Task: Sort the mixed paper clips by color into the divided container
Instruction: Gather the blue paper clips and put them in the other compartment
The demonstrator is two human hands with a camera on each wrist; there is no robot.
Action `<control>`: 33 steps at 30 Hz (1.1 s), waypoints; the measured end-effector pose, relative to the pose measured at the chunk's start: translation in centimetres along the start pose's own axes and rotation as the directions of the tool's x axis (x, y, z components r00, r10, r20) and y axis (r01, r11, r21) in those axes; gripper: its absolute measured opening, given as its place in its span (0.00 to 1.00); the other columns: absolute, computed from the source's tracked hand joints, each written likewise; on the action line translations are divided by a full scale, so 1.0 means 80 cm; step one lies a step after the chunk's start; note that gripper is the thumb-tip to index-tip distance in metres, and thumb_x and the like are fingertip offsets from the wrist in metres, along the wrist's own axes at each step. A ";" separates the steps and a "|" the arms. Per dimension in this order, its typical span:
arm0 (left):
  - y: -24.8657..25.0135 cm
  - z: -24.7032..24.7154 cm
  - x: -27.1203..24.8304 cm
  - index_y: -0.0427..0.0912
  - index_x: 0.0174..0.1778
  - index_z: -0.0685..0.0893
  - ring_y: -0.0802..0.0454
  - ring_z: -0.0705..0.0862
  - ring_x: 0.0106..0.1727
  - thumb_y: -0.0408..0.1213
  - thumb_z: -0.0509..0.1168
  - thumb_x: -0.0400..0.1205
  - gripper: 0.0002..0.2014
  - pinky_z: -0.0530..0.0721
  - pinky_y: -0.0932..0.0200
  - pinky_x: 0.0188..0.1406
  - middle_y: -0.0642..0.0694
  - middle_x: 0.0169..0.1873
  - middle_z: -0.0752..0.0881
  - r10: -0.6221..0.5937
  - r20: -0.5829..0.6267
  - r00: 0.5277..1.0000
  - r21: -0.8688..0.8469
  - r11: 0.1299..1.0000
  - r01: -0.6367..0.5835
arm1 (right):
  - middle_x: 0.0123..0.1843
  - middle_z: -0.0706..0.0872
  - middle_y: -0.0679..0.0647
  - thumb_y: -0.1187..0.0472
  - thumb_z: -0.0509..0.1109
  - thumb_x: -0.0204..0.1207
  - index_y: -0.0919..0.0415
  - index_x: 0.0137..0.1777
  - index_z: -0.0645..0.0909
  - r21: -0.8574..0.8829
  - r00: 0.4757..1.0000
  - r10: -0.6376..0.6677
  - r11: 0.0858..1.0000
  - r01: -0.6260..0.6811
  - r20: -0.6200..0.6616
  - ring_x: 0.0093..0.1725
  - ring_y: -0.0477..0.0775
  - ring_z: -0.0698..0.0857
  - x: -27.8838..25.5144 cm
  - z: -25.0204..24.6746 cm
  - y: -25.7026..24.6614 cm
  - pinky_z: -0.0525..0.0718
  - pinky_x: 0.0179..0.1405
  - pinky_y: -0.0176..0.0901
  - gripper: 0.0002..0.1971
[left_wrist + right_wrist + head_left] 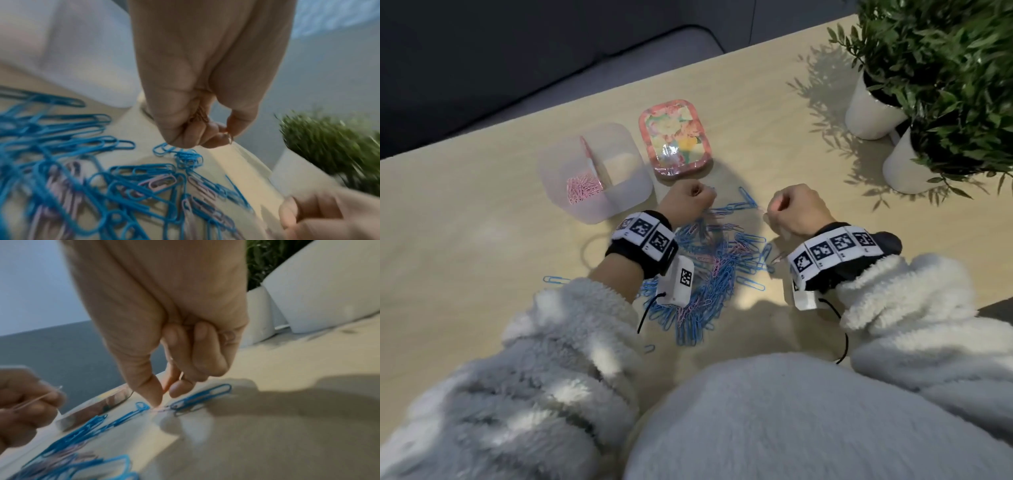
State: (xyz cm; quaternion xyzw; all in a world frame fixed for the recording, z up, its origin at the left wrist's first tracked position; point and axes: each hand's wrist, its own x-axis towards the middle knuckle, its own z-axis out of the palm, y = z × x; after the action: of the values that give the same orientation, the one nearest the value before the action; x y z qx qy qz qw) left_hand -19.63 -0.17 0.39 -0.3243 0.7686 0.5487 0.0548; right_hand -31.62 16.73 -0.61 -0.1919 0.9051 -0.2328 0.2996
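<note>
A mixed pile of blue and pink paper clips (709,270) lies on the table between my wrists. The translucent divided container (619,202) stands at the back left, with pink clips (583,190) in its near-left compartment. My left hand (693,197) hovers at the pile's far edge, fingers curled round several pink clips (198,115) and pinching one more at the fingertips (228,138). My right hand (774,212) is low at the pile's right edge. Its thumb (153,397) and forefinger pinch a pink clip (160,408) that touches the table beside blue clips (205,395).
A floral tin (674,138) sits just behind the pile, right of the container. Two white pots with green plants (876,109) stand at the back right. A stray blue clip (554,280) lies left of the pile. The table's far edge runs behind the container.
</note>
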 end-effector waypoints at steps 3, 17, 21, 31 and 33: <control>-0.009 -0.005 -0.005 0.42 0.31 0.76 0.57 0.68 0.28 0.33 0.58 0.82 0.13 0.68 0.68 0.26 0.48 0.29 0.73 -0.094 0.045 0.995 -0.258 0.961 0.102 | 0.41 0.86 0.53 0.58 0.72 0.66 0.54 0.39 0.81 -0.007 0.997 -0.062 0.998 0.062 -0.052 0.46 0.59 0.85 -0.002 0.010 -0.001 0.78 0.47 0.43 0.04; -0.008 0.003 -0.020 0.36 0.44 0.82 0.60 0.73 0.21 0.35 0.57 0.85 0.10 0.68 0.71 0.16 0.49 0.25 0.74 -0.175 0.117 0.978 -0.375 0.904 0.207 | 0.35 0.79 0.54 0.68 0.63 0.74 0.62 0.44 0.80 0.016 0.970 -0.217 0.976 0.216 0.112 0.33 0.54 0.80 0.006 0.012 -0.007 0.74 0.37 0.40 0.05; -0.016 0.013 -0.019 0.34 0.52 0.84 0.51 0.76 0.39 0.39 0.63 0.81 0.12 0.72 0.60 0.39 0.44 0.38 0.80 0.053 0.020 0.998 0.365 0.929 -0.057 | 0.23 0.70 0.55 0.70 0.55 0.75 0.66 0.36 0.79 0.514 0.980 0.027 0.849 -0.126 0.195 0.12 0.45 0.64 -0.004 0.018 -0.020 0.58 0.12 0.26 0.12; -0.032 0.011 -0.015 0.37 0.47 0.83 0.42 0.82 0.50 0.39 0.65 0.79 0.08 0.79 0.52 0.49 0.39 0.48 0.86 0.175 0.049 0.983 0.616 0.770 -0.167 | 0.37 0.82 0.51 0.62 0.70 0.68 0.55 0.34 0.78 -0.155 0.942 -0.300 0.934 0.322 0.150 0.42 0.56 0.80 -0.008 0.053 -0.024 0.80 0.45 0.48 0.05; -0.036 0.003 -0.021 0.39 0.46 0.82 0.46 0.80 0.45 0.40 0.63 0.81 0.08 0.75 0.55 0.43 0.42 0.44 0.83 0.178 0.019 0.984 0.593 0.790 -0.155 | 0.38 0.84 0.54 0.64 0.69 0.69 0.57 0.33 0.77 -0.164 0.941 -0.295 0.933 0.321 0.165 0.42 0.58 0.82 -0.007 0.052 -0.022 0.81 0.46 0.51 0.06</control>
State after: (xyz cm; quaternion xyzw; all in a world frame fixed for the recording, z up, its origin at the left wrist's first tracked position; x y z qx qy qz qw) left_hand -16.82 0.25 -1.28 -0.2325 0.9276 0.2781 0.0901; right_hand -28.16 14.27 -2.37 -0.3746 0.8588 -0.1765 0.3017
